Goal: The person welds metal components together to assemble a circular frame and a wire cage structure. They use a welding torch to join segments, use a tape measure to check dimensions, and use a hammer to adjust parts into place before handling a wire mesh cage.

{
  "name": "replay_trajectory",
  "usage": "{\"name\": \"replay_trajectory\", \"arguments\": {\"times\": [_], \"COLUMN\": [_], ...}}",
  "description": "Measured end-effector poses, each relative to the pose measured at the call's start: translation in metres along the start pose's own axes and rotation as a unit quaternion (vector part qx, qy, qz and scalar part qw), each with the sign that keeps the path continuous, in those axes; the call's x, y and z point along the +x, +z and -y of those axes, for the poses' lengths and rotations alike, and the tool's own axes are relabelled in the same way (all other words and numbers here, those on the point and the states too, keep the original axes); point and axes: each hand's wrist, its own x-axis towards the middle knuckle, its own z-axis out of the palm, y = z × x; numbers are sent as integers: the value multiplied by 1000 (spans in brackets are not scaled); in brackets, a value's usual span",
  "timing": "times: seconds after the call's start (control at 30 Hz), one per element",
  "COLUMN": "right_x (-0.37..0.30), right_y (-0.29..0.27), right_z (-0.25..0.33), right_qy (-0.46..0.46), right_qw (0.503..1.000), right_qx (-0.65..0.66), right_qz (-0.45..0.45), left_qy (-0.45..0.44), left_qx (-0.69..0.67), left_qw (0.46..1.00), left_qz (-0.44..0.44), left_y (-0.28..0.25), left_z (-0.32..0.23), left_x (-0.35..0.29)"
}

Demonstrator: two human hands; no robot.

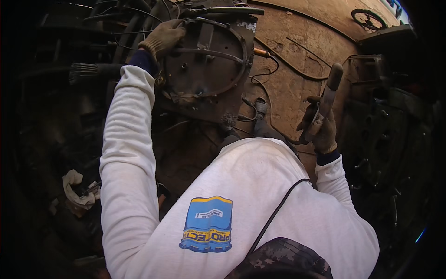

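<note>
My left hand [166,38], in a tan knitted glove, reaches forward to the far left part of a round metal frame [245,49]. Its fingers are closed at the rim; the exact grip is partly hidden. A flat bar crosses this ring, which lies on a dark steel worktable [227,102]. Off to the right, my right hand [325,128], gloved too, is closed around a long, dark hand tool [331,86] with a rounded upper end. The tool is raised upright, apart from the table, and a cable runs up toward its lower end. Its exact kind is unclear.
A copper-coloured handle [261,52] with a cable sticks out at the table's right edge. Cables [297,72] snake across the brown floor [283,93]. Dark metal parts crowd the left, near a wire-like brush [84,73]. A metal frame [367,67] stands at right; a wheel [368,19] lies beyond.
</note>
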Motion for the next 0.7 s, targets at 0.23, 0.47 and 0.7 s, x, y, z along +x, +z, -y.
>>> {"name": "replay_trajectory", "arguments": {"times": [0.23,0.47,0.7], "right_x": [1,2,14], "right_y": [-4,-10,-18], "right_z": [2,-1,-2], "right_qy": [-1,1,1], "right_qw": [1000,1000,999], "right_qx": [-3,17,47], "right_qz": [-5,-5,7], "left_qy": [-5,-80,-55], "left_qx": [-89,-80,21], "left_qw": [994,993,998], "left_qz": [58,41,36], "left_y": [-13,-6,-5], "left_z": [1,0,-11], "left_x": [12,33,25]}}
